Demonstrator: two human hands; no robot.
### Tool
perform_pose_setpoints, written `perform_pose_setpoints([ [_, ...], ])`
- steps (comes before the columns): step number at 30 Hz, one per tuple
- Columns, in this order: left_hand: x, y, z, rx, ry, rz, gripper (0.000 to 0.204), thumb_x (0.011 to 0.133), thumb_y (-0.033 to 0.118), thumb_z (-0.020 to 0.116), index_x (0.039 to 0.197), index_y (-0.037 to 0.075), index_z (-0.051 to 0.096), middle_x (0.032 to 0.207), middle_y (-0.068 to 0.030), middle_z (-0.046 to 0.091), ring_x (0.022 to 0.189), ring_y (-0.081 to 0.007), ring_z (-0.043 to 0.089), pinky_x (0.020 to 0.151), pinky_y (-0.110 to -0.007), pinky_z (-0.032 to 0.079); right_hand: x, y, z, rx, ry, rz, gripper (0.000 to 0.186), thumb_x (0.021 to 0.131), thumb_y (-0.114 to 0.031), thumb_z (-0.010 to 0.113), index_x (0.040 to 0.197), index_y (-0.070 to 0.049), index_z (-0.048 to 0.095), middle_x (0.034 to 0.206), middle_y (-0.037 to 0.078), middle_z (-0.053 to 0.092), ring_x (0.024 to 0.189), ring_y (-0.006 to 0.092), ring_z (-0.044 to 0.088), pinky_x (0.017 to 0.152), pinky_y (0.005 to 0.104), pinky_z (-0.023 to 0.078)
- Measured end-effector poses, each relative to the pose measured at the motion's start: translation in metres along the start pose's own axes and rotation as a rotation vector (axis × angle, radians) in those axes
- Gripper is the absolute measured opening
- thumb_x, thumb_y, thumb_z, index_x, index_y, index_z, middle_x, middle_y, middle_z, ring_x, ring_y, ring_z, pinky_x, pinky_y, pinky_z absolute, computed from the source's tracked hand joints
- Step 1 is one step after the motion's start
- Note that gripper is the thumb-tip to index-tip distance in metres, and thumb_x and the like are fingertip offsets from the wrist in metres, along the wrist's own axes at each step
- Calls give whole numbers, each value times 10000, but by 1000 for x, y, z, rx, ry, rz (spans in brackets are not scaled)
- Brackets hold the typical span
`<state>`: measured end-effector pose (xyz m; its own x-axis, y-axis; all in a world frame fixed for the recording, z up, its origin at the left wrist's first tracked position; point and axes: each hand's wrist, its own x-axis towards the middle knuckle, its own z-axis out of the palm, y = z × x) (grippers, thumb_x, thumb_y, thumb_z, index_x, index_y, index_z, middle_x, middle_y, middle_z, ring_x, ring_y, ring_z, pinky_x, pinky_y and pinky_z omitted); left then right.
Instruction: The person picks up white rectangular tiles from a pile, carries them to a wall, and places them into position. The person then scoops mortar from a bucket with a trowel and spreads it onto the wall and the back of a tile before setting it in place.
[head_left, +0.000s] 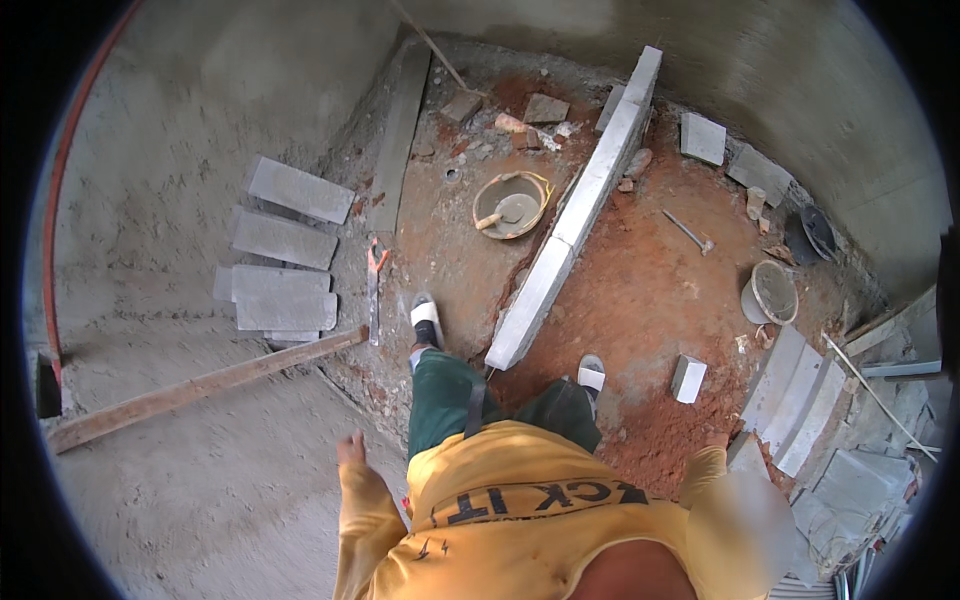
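My left hand (352, 448) hangs by my side near a long wooden plank (215, 390); its fingers show in part, apart, with nothing visible in them. Low on the right, my right hand (716, 440) shows only as a small bit past the yellow sleeve, above reddish soil, and its fingers cannot be made out. Between my feet and beyond runs a low wall of pale grey blocks (575, 215), its near end just in front of me. A small cut block (688, 379) lies on the soil ahead of my right hand.
Grey blocks (285, 243) lean by the left wall; more blocks (790, 390) stand at right. A mortar basin (512, 205) sits left of the low wall. An orange-handled saw (375, 290), a hammer (690, 232), a pale bucket (770, 293) and a black bucket (810, 236) lie around.
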<state>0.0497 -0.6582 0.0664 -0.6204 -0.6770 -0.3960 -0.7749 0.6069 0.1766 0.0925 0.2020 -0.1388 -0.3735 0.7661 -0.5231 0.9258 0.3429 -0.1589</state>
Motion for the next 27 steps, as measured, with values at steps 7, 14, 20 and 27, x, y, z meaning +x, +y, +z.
perform_pose_setpoints([
  [7,236,132,-43,-370,-102,350,395,860,370,660,941,-16,665,874,-159,692,833,-217,643,779,-353,492,-103,3,6,30,163,16,253,793,-205,731,924,0,663,809,77,652,688,212,606,601,336,485],
  [14,512,26,-45,-297,-186,196,418,852,370,658,1034,-6,664,931,-190,687,867,-304,648,793,-401,486,-298,-97,18,-113,201,-47,322,776,-253,728,988,-26,643,877,142,648,751,266,608,656,399,486],
  [20,527,-163,-46,442,-417,67,569,938,483,446,1187,-5,604,1111,-242,639,1104,-376,582,970,-480,426,-380,-255,-11,-6,400,-73,331,794,-249,686,992,15,668,820,180,680,699,267,654,618,398,507],
  [27,474,-200,14,824,-993,462,609,813,335,702,1342,162,456,1226,-146,595,1105,-340,591,876,-454,506,-442,-351,-83,-252,519,22,429,797,-363,656,997,15,688,966,238,676,939,370,656,833,426,490],
])
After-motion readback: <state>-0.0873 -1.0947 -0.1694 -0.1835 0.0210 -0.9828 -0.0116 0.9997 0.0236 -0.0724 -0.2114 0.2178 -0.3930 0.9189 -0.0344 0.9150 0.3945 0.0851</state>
